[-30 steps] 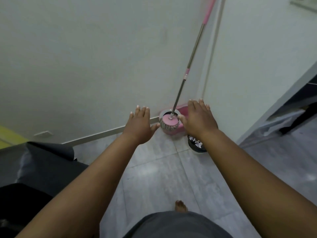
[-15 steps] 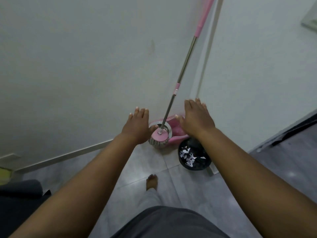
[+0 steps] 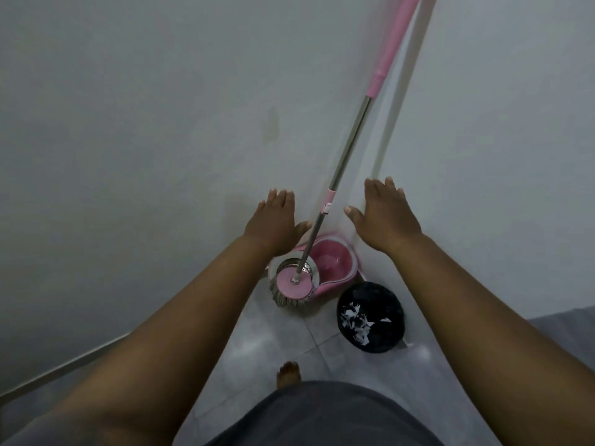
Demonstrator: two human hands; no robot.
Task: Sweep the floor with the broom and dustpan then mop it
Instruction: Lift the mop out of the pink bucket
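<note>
Mop [image 3: 350,141] stands in the pink bucket [image 3: 336,263]. Its round pink mop head [image 3: 293,286], fringed with grey strands, sits on the metal spinner basket at the bucket's left end, and the fringe hangs over the near rim. From the bucket the handle rises tilted up and to the right and leans towards the wall corner [image 3: 404,101] above the bucket. The lower shaft is bare metal and the upper grip is pink.

Left hand [image 3: 273,223] hovers over the bucket's left end, just left of the shaft. It is released and empty, palm down, fingers straight and thumb out. The thumb tip lies very near the shaft; contact cannot be confirmed.

Right hand [image 3: 383,217] hovers over the bucket's right end, right of the shaft and apart from it. It is also released and empty, with fingers straight and slightly spread.

Black bin [image 3: 386,336] stands on the floor [image 3: 257,349] just beside the bucket's near right side. It holds white paper scraps [image 3: 355,320].

One bare foot [image 3: 288,375] rests on the grey tiles, on the person's side of the bucket. A pale skirting strip [image 3: 64,365] runs along the wall base to the left of the bucket. Grey clothing [image 3: 322,416] fills the lower edge of the view, nearer than the foot.
</note>
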